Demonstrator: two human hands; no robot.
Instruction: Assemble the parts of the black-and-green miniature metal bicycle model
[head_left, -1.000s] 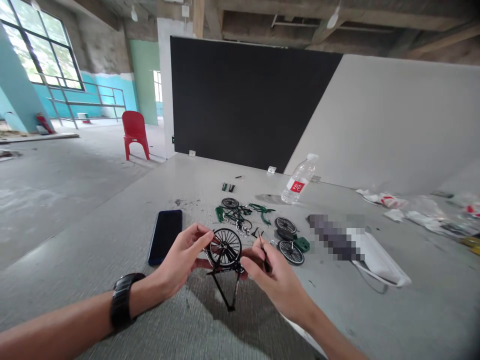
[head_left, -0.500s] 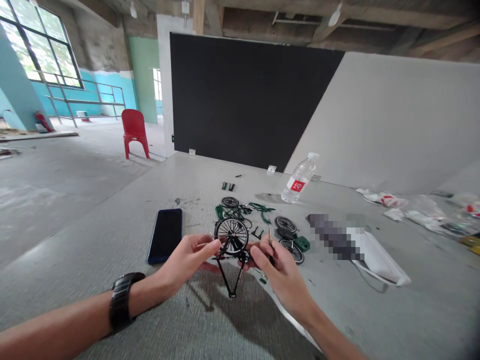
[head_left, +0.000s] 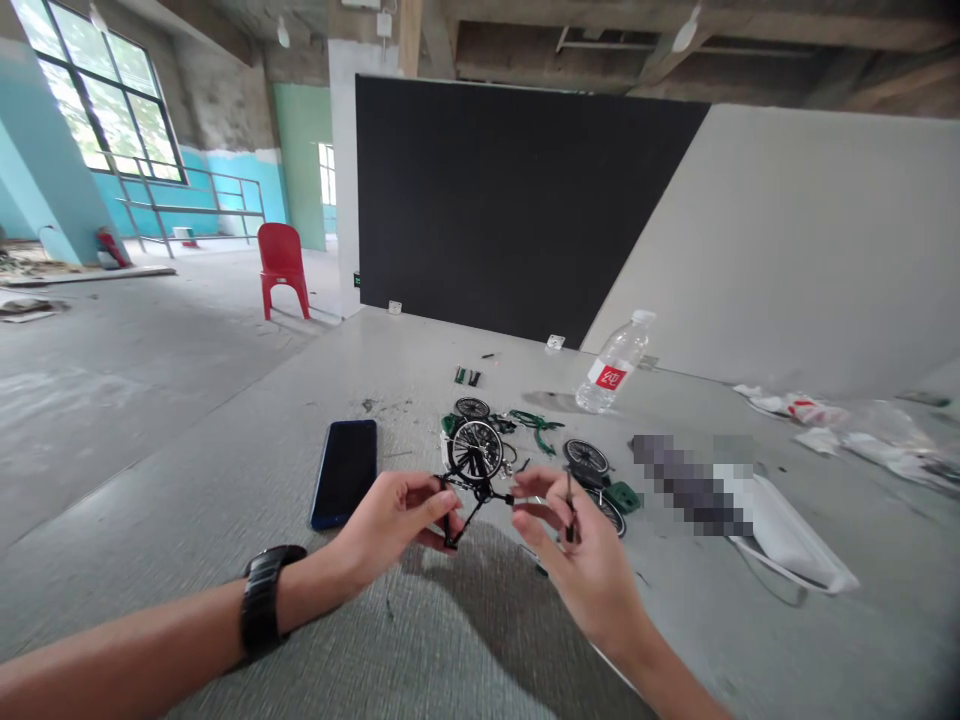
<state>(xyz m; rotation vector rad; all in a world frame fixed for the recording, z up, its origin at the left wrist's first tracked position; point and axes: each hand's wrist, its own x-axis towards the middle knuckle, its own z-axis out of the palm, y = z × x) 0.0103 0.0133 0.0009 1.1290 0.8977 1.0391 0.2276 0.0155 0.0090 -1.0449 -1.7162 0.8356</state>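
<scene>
My left hand (head_left: 405, 515) is closed around part of a small black model bicycle frame (head_left: 469, 519), raised above the table. One spoked wheel (head_left: 496, 452) is fitted to the frame on the side away from me. My right hand (head_left: 589, 550) grips a slim dark tool, which looks like a small screwdriver (head_left: 570, 505), upright between its fingers. The thumb and fingertips of that hand are close to the right end of the frame; whether they touch it I cannot tell. Behind the frame lie green bicycle parts (head_left: 538, 425) and loose wheels (head_left: 586, 457).
A dark phone (head_left: 345, 472) lies to the left. Behind the parts stands a water bottle (head_left: 615, 365). To the right are a white tray (head_left: 795, 535), partly blurred, and plastic wrappings (head_left: 855, 420). A black and white panel (head_left: 517, 210) borders the table's far side.
The bicycle frame has turned, its pointed end swinging from straight towards me over to my left hand. My right hand's fingers have opened somewhat beside it, still with the tool. The view has shifted slightly.
</scene>
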